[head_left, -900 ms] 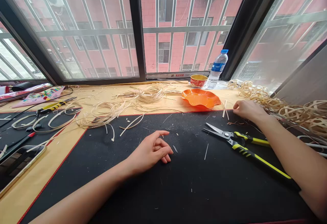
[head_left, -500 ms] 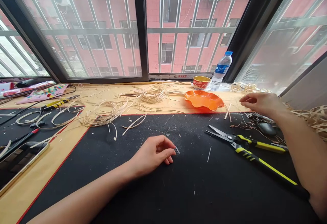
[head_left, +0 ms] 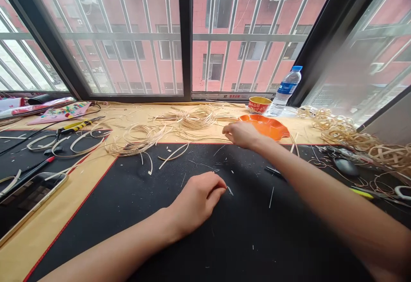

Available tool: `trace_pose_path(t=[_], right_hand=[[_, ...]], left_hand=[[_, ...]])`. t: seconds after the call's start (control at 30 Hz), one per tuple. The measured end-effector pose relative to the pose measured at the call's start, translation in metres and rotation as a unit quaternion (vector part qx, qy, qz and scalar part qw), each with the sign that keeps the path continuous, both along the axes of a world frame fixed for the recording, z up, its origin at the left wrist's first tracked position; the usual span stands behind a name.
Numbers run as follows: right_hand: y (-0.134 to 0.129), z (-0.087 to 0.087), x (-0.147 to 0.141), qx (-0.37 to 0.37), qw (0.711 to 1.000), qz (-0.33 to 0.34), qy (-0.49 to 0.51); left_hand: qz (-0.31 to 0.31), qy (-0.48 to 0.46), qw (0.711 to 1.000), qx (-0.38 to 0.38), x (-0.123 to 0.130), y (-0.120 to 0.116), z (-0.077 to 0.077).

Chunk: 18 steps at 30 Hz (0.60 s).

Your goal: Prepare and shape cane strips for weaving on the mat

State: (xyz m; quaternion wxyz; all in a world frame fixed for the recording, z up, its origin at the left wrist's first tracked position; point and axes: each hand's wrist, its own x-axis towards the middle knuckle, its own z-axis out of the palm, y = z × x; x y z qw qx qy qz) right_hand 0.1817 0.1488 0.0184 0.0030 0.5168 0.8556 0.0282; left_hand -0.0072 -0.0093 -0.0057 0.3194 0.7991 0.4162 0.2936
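My left hand [head_left: 205,198] rests low over the black mat [head_left: 192,252], thumb and forefinger pressed together. Whatever lies in that pinch is hidden; a few thin pale slivers [head_left: 230,190] lie just beyond its fingertips. My right hand [head_left: 242,135] is loosely curled with its fingers partly apart, and nothing shows in it. It hovers by the left front edge of the orange wavy-rimmed dish [head_left: 272,128], hiding part of it. Coils of thin pale strips [head_left: 201,118] lie to its left. My right forearm covers most of the yellow-and-black shears [head_left: 361,193].
Behind the dish stand a red-and-gold tin [head_left: 259,105] and a water bottle [head_left: 287,91]. A tangle of pale strips [head_left: 390,155] and a dark mouse [head_left: 346,166] are at the right. Yellow-black pliers [head_left: 75,127] and a framed dark panel [head_left: 32,205] lie left.
My right hand has swung left from the far right side to the front of the orange dish, its forearm now over the shears. The view has shifted slightly; my left hand stays pinched in place.
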Motion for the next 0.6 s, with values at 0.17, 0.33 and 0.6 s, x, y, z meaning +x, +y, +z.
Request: trace_pose_path(t=[0.17, 0.33, 0.6], right_hand=[[0.002, -0.022, -0.032, 0.01, 0.997, -0.069, -0.031], [-0.003, -0.025, -0.025, 0.024, 0.996, -0.083, -0.018], [-0.015, 0.018, -0.01, 0.096, 0.986, -0.114, 0.072]], left_hand=[[-0.062, 0.101, 0.987, 0.11, -0.002, -0.003, -0.003], [-0.022, 0.132, 0.982, 0.13, -0.005, 0.001, -0.004], [0.036, 0.125, 0.985, 0.111, -0.01, 0.009, -0.006]])
